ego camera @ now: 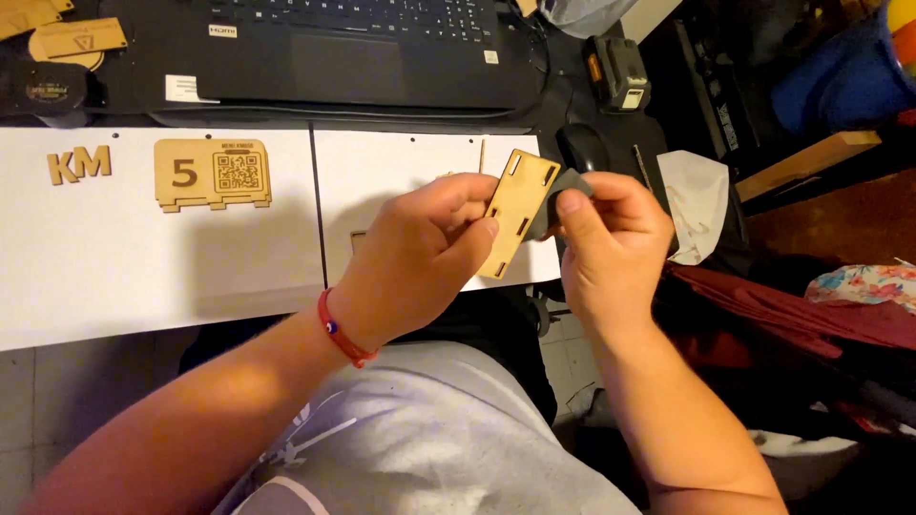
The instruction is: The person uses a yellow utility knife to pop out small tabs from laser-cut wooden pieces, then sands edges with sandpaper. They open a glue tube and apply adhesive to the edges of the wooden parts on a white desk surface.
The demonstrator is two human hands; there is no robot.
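Both hands, left [425, 253] and right [611, 234], grip a slotted wooden panel [518, 210]; an engraved wooden sign [212, 175] lies well left.

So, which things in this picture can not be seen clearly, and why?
- Head view: the dark grey object behind the slotted wooden plate; the plate and the right hand cover most of it, so its kind is unclear.
- Head view: a wooden piece on the white sheet, mostly hidden by the left hand.
- Head view: the laptop, cut off by the top edge.
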